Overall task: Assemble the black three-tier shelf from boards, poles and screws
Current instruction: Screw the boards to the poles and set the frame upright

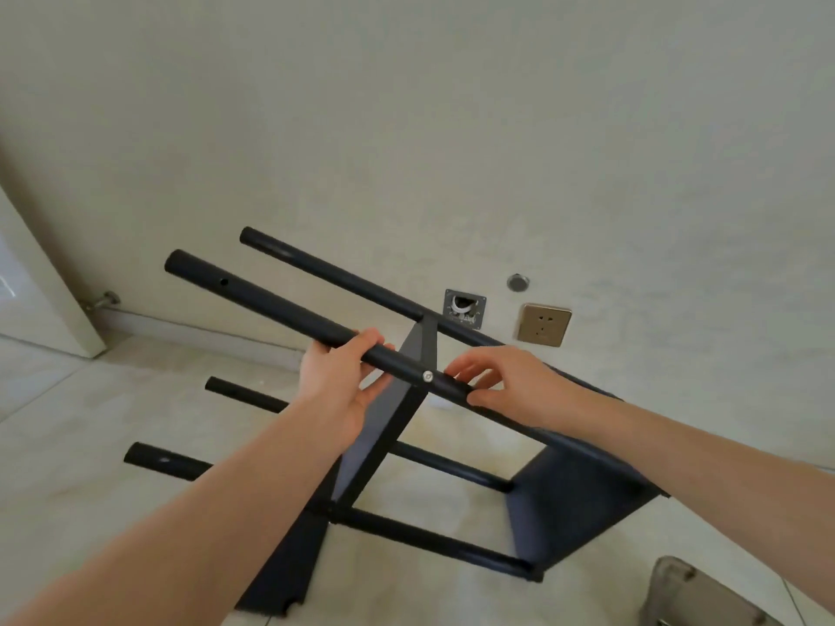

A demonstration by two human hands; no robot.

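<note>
Head view: we hold a half-built black shelf frame [406, 445] tipped on its side over pale floor tiles [90, 422]. Our left hand [343, 381] wraps the nearest black metal pole [271, 305]; our right hand [501, 381] pinches it beside a silver screw [427, 377]. Two boards are fixed — we judge a third board comes next, at the poles' free ends. A grey container [691, 598] sits at lower right — contents hidden.

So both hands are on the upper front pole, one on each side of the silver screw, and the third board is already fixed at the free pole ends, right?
Not quite. The head view shows the left hand and right hand on the upper front pole, either side of the silver screw, but the free pole ends carry no board. A third board lies loose on the floor.
</note>
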